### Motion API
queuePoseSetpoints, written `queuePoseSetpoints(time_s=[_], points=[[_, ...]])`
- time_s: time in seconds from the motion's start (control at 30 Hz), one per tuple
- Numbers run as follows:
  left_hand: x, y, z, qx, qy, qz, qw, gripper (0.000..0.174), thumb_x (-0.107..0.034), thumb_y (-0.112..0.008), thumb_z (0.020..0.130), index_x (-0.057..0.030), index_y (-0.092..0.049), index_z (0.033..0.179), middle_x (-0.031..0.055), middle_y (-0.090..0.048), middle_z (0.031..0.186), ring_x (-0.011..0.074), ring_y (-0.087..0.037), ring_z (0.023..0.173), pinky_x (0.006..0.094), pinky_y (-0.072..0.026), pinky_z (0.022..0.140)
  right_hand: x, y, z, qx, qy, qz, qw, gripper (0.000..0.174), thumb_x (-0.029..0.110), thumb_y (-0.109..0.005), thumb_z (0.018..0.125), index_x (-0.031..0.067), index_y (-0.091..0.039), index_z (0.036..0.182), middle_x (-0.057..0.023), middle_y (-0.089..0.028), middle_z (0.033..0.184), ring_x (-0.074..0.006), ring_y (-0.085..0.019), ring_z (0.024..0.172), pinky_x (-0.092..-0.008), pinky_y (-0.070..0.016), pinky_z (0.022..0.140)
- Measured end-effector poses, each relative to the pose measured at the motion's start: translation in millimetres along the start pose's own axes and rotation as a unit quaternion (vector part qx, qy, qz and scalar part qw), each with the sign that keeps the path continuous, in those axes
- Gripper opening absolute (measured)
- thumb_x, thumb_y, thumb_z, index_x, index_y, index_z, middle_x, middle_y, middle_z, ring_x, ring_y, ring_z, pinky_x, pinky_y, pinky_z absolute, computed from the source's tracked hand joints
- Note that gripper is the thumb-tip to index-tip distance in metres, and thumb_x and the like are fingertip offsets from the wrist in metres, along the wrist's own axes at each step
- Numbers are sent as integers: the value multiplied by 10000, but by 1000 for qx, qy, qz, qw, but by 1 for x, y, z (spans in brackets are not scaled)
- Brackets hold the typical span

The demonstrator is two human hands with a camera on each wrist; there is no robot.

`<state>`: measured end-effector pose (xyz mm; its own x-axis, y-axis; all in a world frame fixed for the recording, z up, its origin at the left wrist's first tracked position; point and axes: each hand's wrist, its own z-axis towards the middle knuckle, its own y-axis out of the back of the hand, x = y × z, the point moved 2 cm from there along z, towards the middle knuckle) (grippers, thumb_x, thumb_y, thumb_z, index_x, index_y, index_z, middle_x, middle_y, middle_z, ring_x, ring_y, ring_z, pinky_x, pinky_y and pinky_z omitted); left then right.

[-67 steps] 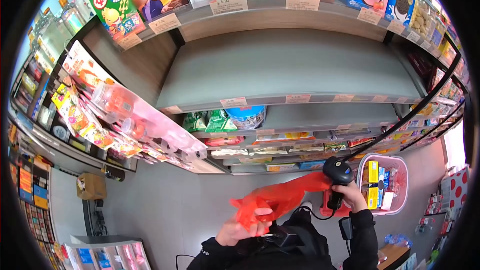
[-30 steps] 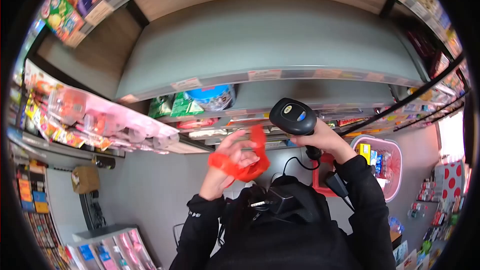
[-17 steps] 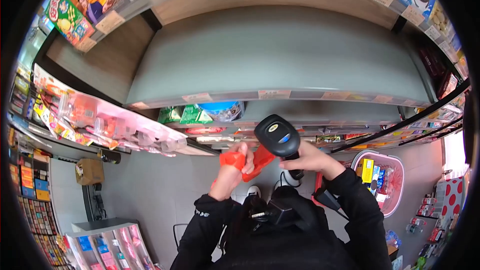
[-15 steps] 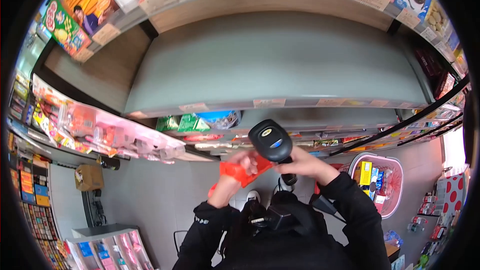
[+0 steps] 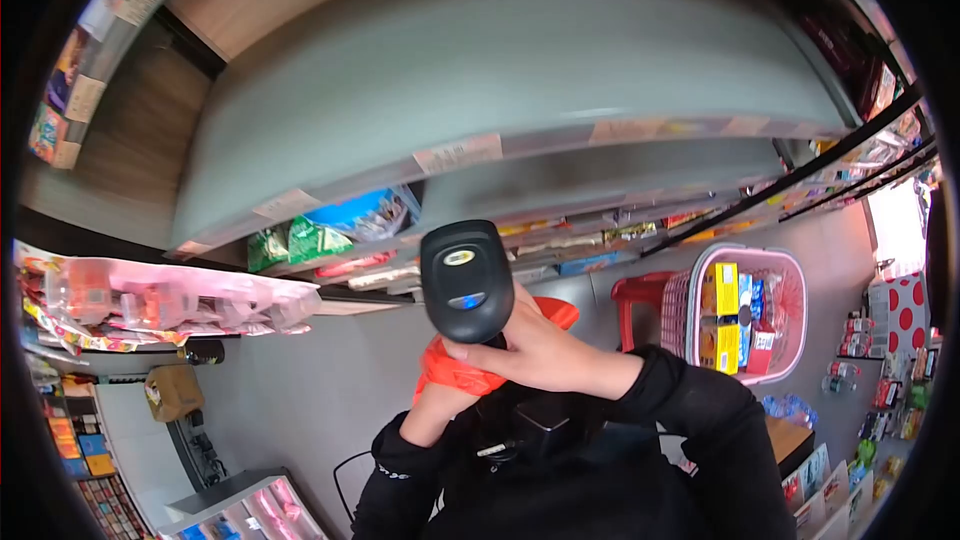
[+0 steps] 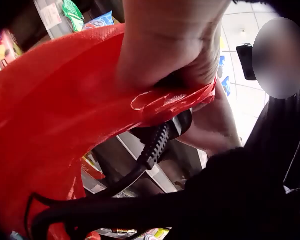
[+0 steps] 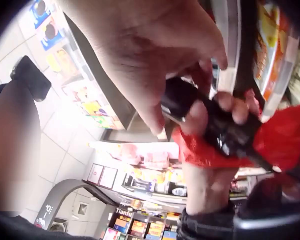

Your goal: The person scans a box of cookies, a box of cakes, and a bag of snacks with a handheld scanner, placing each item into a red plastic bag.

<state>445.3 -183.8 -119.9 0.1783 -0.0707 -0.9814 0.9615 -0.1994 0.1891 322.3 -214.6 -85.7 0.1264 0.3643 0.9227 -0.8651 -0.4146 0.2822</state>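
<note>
A black handheld barcode scanner is held in front of the body, its head uppermost. My right hand grips it from the right, thumb across the handle just below the head. My left hand comes up from below through a red plastic bag, which bunches around the wrist. In the right wrist view, fingertips curl round the scanner's handle above the left wrist. The scanner's cable hangs from the handle's end beneath the bag. Most of the left hand's fingers are hidden in the head view.
Ahead is a grey shelf with a price-tag edge, and snack packs sit on the shelf below. To the right, a pink basket holds yellow boxes, beside a red stool. Hanging packs line the left.
The right hand has carried the scanner left to the left hand. The red bag, earlier stretched between the hands, has been drawn round the left wrist. The head view has turned and tilted down.
</note>
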Motion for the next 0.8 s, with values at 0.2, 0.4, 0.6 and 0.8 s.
queuePoseSetpoints(time_s=[0.2,0.4,0.6,0.8], points=[[13,15,-18,74,47,-161,983,204,23,-529,732,-29,-502,927,20,-530,779,98,-520,706,238,-431,638,-17,59,11,54,-91,-39,994,570,323,-675,698,-7,-455,1107,-165,-497,999,-279,-495,930,-360,-404,803],[11,29,-24,101,45,-181,977,521,-38,-570,732,-4,-331,1193,73,-494,657,177,-522,609,312,-440,569,-83,106,106,-67,-89,-231,967,456,208,-625,766,5,-433,1127,-115,-503,1026,-209,-508,956,-329,-435,790],[1,33,-26,30,63,-210,975,493,-101,-607,741,-5,-384,1171,89,-540,683,186,-540,628,323,-452,605,-87,101,117,-138,-97,-115,979,440,212,-622,762,3,-449,1108,-120,-513,1019,-203,-514,954,-319,-442,776],[1,45,-30,-9,63,-199,978,345,5,-543,765,-30,-471,1100,62,-549,818,121,-532,757,261,-443,662,-99,110,99,-189,-129,4,973,424,217,-620,758,1,-466,1089,-125,-524,1012,-197,-520,953,-309,-449,761]])
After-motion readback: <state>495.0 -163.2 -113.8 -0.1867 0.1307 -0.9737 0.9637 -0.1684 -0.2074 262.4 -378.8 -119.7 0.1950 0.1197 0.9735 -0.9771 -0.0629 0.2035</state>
